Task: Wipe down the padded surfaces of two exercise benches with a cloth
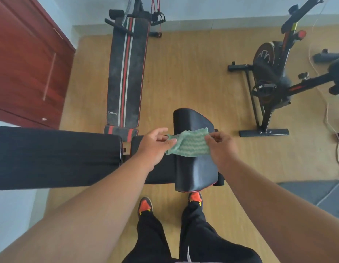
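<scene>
Above the near bench's raised black pad (193, 168), I have the green cloth (189, 144) stretched in the air between both hands, clear of the vinyl as far as I can judge. It is a light, limp, knitted-looking rag: it sags and curls along its left side, so I expect it to bunch rather than slide flat unless I fold it and press it down with a flat palm. My left hand (155, 142) pinches its left end between thumb and fingertips; my right hand (220, 143) pinches the upper right corner the same way, the other fingers curled. Holding by the corners suits spreading it; for wiping I would gather it under the palm. That pad looks smooth and probably slick, so the cloth should glide. The long pad (56, 158) of this bench runs off past the left edge, its far end cut off. The striped bench (126, 73) beyond looks dusty or scuffed, I cannot tell which. An exercise bike (275, 73) stands to the right, partly out of frame. My forearms hide part of the near bench's frame.
</scene>
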